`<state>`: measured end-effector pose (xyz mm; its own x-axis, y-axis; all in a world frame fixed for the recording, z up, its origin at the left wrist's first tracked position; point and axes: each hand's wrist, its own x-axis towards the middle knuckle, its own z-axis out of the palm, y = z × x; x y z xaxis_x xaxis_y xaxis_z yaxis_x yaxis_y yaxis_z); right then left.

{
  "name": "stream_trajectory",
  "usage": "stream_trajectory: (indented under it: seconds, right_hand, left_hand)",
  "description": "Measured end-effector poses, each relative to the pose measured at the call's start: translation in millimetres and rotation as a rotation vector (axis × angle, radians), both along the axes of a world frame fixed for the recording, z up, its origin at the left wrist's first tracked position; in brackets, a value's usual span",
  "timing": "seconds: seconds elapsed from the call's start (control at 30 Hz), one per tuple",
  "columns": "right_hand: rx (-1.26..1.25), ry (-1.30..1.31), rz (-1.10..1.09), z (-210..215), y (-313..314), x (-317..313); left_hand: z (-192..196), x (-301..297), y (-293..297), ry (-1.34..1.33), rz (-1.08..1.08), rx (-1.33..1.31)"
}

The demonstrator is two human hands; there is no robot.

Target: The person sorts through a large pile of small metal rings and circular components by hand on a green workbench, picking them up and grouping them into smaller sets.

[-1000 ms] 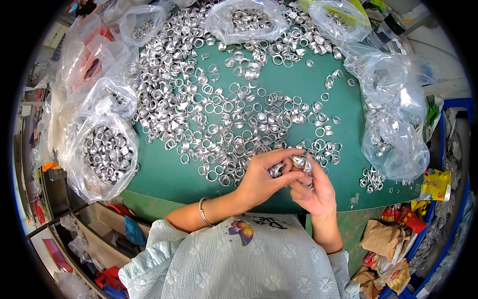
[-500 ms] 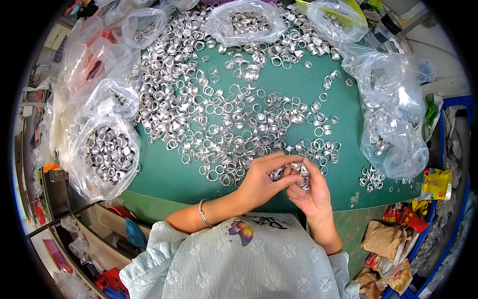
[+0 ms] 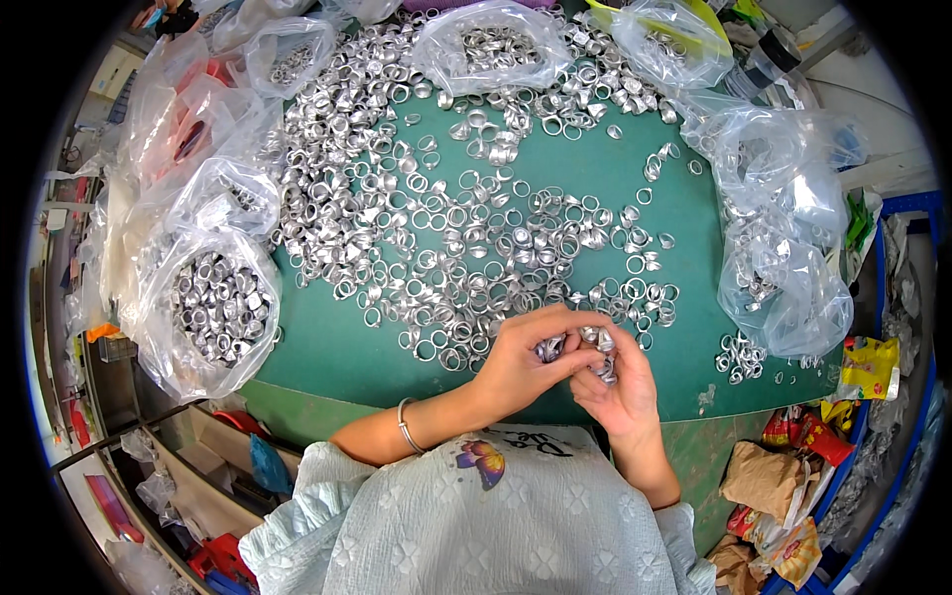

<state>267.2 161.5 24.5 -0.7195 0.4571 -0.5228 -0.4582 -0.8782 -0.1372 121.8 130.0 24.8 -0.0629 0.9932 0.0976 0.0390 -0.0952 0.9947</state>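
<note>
My left hand [image 3: 523,359], with a bangle on its wrist, is curled around several silver-coloured rings [image 3: 550,348] that show between its fingers. Close against it, my right hand [image 3: 627,385] is closed on several more silver rings [image 3: 601,342]. The fingertips of both hands meet over these rings, above the near edge of the green table [image 3: 674,382]. Just beyond the hands lies a broad spread of loose metal rings [image 3: 476,263], heaped thicker toward the far left.
Clear plastic bags hold rings at the left [image 3: 220,307], at the far side [image 3: 493,45] and at the right [image 3: 783,228]. A small ring pile [image 3: 741,357] lies near the right edge. Snack packets and a brown paper bag [image 3: 762,474] stand beside the table at lower right.
The fingers of my right hand have shifted slightly around the rings. Both hands stay in nearly the same place, and the loose rings have not moved.
</note>
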Motion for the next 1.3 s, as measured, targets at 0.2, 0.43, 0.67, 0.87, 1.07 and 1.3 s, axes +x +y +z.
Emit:
stream_trajectory:
  seconds: [0.2, 0.43, 0.67, 0.87, 1.07, 1.3]
  right_hand:
    - [-0.009, -0.017, -0.005, 1, -1, -1]
    - [0.075, -0.032, 0.013, 4, -2, -1]
    - [0.088, -0.053, 0.001, 5, -4, -1]
    - [0.088, -0.024, -0.016, 2, -6, 0]
    - [0.087, -0.009, -0.014, 4, -6, -2]
    - [0.178, -0.1, -0.128, 9, -5, -6]
  left_hand:
    - [2, 0, -1, -0.022, -0.008, -0.014]
    - [4, 0, -4, -0.124, -0.031, -0.14]
    - [5, 1, -6, -0.157, -0.029, -0.138]
    - [4, 0, -3, -0.012, -0.002, 0.006]
    - [2, -2, -4, -0.125, -0.022, -0.057]
    - [5, -9, 0, -0.784, -0.171, -0.363]
